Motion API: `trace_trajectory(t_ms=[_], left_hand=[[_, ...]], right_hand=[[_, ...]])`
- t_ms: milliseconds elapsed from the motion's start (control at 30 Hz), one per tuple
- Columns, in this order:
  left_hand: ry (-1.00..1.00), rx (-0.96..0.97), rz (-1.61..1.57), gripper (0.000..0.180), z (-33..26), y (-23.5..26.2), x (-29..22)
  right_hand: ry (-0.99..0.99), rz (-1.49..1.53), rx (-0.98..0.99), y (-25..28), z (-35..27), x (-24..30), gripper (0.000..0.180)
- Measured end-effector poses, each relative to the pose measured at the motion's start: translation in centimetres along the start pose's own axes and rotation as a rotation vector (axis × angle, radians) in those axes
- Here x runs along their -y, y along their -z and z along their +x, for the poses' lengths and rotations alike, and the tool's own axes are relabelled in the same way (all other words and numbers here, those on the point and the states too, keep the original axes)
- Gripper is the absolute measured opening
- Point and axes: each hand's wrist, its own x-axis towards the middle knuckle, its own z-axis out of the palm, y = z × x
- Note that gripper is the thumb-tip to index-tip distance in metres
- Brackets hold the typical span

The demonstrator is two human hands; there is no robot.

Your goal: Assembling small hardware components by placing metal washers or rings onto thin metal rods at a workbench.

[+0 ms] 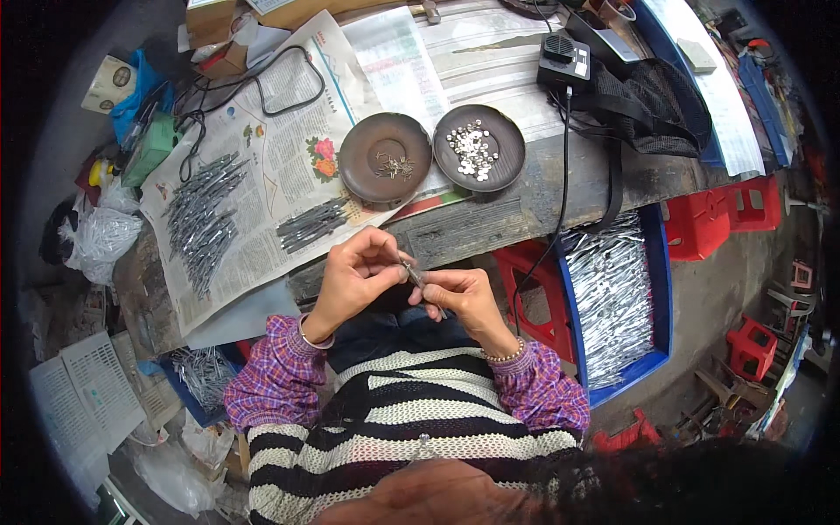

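In front of my chest, just off the table's near edge, both hands meet on a slim grey metal piece (413, 276). My left hand (360, 273) pinches its upper end between thumb and fingers. Closed on its lower end is my right hand (465, 300); anything smaller at the fingertips is hidden. Beyond the hands stand two round dark dishes. The left dish (357, 144) holds small thin pins (395, 166), the right dish (510, 171) small round silvery pieces (472, 150). On newspaper lie a small pile (312, 224) and a larger pile (203, 219) of slim dark metal pieces.
A blue tray (662, 306) full of shiny slim metal pieces stands right of me, beside red stools (697, 223). A black box-shaped device (563, 63) trails a cable over the table edge. Another blue bin (194, 398) sits low left. A black cable (289, 109) crosses the newspaper (262, 188).
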Motion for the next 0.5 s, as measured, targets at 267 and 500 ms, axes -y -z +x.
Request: trace_trajectory(t_ms=[267, 500], left_hand=[[-0.012, -0.004, 0.018, 0.019, -0.08, 0.01, 0.17], [0.009, -0.014, 0.017, 0.021, -0.14, 0.08, 0.25]], right_hand=[[0.004, 0.037, -0.018, -0.2, 0.04, -0.22, 0.018], [0.012, 0.004, -0.021, -0.06, 0.04, -0.34, 0.02]])
